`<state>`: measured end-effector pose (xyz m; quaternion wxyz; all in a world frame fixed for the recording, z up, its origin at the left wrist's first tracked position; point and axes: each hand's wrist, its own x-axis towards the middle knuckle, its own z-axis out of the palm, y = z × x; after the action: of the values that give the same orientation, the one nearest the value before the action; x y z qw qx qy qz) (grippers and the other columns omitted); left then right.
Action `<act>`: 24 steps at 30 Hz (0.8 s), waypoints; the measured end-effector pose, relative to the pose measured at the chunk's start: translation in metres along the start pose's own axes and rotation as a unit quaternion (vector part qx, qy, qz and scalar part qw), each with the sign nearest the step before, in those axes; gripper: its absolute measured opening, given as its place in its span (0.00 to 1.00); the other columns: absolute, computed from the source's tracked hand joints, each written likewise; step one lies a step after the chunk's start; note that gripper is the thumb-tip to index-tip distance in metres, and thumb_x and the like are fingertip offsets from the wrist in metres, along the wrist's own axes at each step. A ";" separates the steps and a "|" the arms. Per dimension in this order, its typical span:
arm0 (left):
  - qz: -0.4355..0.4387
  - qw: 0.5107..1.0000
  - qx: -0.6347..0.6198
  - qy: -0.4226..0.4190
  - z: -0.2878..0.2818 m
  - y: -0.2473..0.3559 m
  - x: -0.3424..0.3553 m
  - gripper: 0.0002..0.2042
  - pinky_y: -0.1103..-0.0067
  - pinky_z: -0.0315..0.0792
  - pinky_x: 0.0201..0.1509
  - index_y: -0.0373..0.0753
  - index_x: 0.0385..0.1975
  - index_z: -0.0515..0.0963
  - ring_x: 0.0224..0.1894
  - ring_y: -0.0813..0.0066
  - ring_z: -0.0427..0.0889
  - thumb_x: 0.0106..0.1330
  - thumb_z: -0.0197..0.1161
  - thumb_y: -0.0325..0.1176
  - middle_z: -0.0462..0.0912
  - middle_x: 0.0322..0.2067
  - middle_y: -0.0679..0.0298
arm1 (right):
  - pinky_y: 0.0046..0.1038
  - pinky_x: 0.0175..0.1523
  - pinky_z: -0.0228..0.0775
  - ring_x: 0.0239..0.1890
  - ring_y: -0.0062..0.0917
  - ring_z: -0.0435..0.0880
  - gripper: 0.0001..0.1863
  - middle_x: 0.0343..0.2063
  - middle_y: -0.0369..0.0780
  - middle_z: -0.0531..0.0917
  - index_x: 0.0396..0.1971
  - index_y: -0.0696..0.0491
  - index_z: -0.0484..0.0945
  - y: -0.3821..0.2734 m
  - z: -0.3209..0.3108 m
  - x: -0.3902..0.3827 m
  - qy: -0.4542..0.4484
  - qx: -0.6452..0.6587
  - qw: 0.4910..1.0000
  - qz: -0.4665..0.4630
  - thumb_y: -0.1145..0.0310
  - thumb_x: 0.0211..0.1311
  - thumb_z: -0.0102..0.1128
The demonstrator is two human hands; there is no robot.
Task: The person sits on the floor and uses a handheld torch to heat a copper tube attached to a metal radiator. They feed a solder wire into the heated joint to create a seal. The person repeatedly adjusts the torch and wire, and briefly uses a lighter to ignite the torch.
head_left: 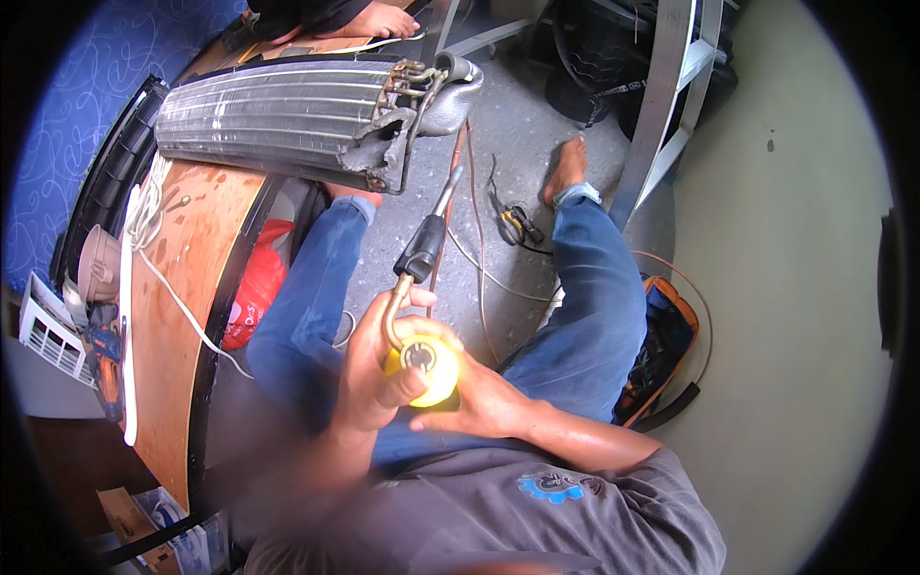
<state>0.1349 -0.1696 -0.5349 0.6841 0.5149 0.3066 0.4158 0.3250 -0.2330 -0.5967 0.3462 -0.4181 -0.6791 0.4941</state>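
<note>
Between both my hands is a hand torch with a yellow gas cylinder, seen end-on. Its bent brass tube runs up into a black body and a metal nozzle that points away from me. My left hand wraps round the cylinder's left side, its thumb near the round grey fitting on top. From the right, my right hand cups the cylinder, its fingers partly hidden behind it. Beyond the nozzle lies a finned coil unit, with copper pipe ends at its right end. No flame is visible.
A wooden board on the left bears a white cable and a screw. A drill rests beside it. Pliers lie on the floor near an aluminium ladder. An orange-edged tool bag is at right. Another person's hand is at the top.
</note>
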 end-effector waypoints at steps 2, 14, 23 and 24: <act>0.010 1.000 -0.009 0.013 0.011 -0.002 0.007 0.59 0.72 0.86 0.58 0.28 0.74 0.55 0.51 0.63 0.93 0.62 0.82 0.70 0.90 0.51 0.43 | 0.51 0.70 0.79 0.70 0.59 0.83 0.61 0.67 0.62 0.80 0.83 0.59 0.56 0.003 0.003 0.000 0.044 0.016 0.998 0.051 0.49 0.62 0.87; 0.133 0.986 0.065 -0.074 0.022 -0.008 0.011 0.29 0.60 0.83 0.67 0.29 0.67 0.73 0.61 0.52 0.90 0.83 0.66 0.51 0.88 0.57 0.35 | 0.51 0.59 0.86 0.55 0.61 0.92 0.59 0.56 0.62 0.87 0.82 0.58 0.56 0.018 0.000 -0.015 0.046 0.025 0.999 -0.011 0.47 0.62 0.85; 0.065 0.993 0.084 -0.054 0.013 0.013 0.007 0.23 0.64 0.87 0.54 0.26 0.59 0.76 0.45 0.58 0.94 0.88 0.61 0.46 0.92 0.40 0.45 | 0.50 0.62 0.83 0.55 0.62 0.91 0.55 0.53 0.66 0.87 0.83 0.62 0.54 -0.008 -0.014 -0.023 -0.092 -0.034 0.995 0.005 0.37 0.77 0.72; 0.066 0.992 0.089 -0.055 0.011 0.012 0.004 0.23 0.64 0.87 0.54 0.26 0.59 0.76 0.45 0.58 0.94 0.88 0.61 0.46 0.93 0.40 0.45 | 0.49 0.61 0.83 0.54 0.59 0.92 0.50 0.53 0.63 0.89 0.81 0.61 0.61 -0.010 -0.022 -0.023 -0.097 -0.079 0.992 -0.006 0.40 0.78 0.72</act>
<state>0.1430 -0.1690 -0.5203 0.6226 0.6148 0.2692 0.4024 0.3520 -0.2470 -0.5827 0.2474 -0.3900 -0.7490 0.4751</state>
